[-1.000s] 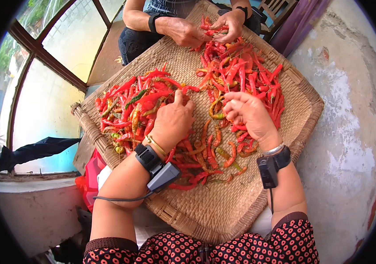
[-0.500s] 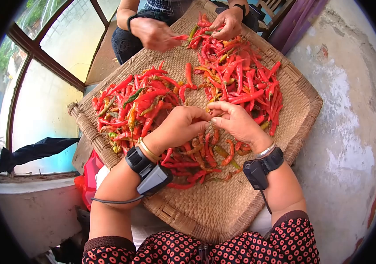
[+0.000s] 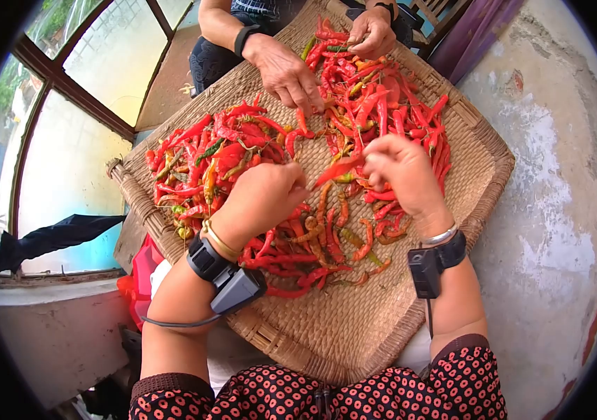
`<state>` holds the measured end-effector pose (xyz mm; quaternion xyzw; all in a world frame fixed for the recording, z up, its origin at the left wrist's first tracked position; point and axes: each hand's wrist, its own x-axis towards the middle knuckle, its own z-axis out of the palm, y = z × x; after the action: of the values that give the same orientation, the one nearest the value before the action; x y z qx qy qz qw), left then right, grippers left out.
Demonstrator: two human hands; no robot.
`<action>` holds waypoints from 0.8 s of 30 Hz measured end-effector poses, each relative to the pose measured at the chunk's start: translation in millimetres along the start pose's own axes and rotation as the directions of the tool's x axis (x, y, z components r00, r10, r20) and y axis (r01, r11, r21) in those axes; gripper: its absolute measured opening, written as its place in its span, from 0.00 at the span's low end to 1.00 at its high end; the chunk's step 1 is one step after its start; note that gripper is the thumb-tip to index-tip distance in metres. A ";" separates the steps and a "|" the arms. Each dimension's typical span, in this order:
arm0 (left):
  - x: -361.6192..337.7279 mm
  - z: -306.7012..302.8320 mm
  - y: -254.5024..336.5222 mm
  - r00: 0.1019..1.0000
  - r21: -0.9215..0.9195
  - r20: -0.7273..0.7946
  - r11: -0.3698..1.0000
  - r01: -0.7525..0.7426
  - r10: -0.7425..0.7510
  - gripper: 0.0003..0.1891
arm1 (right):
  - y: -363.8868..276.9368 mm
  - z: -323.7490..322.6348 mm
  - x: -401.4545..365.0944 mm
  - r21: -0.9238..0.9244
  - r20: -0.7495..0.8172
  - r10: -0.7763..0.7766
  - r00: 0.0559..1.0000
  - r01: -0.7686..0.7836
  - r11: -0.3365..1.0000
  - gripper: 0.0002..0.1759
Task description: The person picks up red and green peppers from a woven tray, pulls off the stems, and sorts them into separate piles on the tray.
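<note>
A red pepper point(image 3: 339, 170) is held at its right end by my right hand point(image 3: 404, 171), whose fingers are pinched above the middle of the woven tray point(image 3: 326, 329). To its left my left hand point(image 3: 263, 192) is closed over the edge of the left pepper pile point(image 3: 200, 157); what its fingertips hold, if anything, is too small to name. Orange and red peppers point(image 3: 326, 231) lie below and between my hands. A larger heap of red peppers point(image 3: 389, 105) spreads behind my right hand.
Across the tray, another person's hand point(image 3: 288, 73) reaches down to a red pepper, and their other hand point(image 3: 372, 31) is over the far heap. Windows point(image 3: 67, 147) and a dark umbrella point(image 3: 53, 245) are at the left, a plastered wall point(image 3: 543, 175) at the right.
My hands have moved apart from their meeting point, and a red pepper now shows in my right hand. The other person's hand on the left has come down toward the tray's middle.
</note>
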<state>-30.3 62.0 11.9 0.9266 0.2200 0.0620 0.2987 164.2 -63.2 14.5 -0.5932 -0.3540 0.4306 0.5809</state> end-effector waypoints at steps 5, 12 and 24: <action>-11.5 7.0 2.7 0.959 0.478 0.271 0.877 -0.056 -0.087 0.14 | -7.9 -2.0 2.7 0.441 -0.387 -0.053 0.921 0.235 0.866 0.10; -8.7 10.0 -1.9 0.967 0.459 0.251 0.877 -0.145 0.028 0.12 | -3.7 9.9 -6.0 -0.055 -0.018 0.096 0.995 -0.097 0.994 0.10; 1.3 7.2 -0.2 0.988 -0.483 0.139 0.876 0.011 0.065 0.08 | 18.9 32.0 -14.5 -0.407 0.247 -0.129 0.960 0.224 0.886 0.16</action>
<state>-27.4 58.9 5.9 0.8280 0.1614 0.0486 0.5349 127.7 -65.6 -1.4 -0.6225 -0.5532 0.3477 0.4308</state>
